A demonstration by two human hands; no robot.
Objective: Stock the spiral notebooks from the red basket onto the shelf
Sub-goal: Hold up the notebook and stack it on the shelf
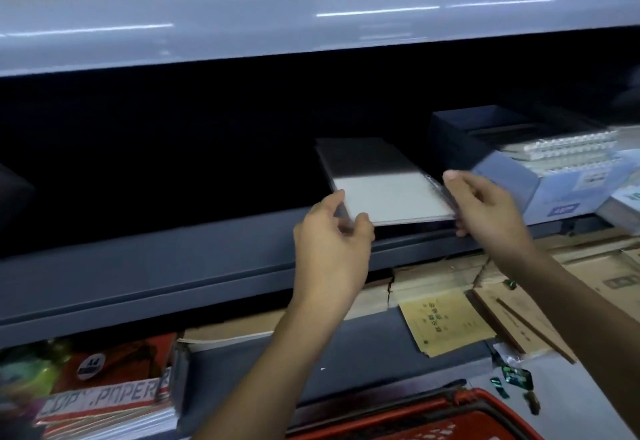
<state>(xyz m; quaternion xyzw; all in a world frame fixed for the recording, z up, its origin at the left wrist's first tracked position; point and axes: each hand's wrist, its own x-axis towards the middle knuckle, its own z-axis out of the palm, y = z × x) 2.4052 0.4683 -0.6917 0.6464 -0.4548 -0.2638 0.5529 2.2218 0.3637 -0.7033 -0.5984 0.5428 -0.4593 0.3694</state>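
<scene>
Stocking in progress: both hands pinch one notebook (388, 193), left hand (332, 231) at its near-left corner, right hand (485, 207) along its right edge; it lies half onto the shelf (173, 266); red basket (433, 419) at 6 o'clock, contents unclear; more possibly remain.

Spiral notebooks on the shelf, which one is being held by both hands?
The white-covered notebook at the shelf's middle, gripped by left hand and right hand; the others sit boxed at right.
</scene>
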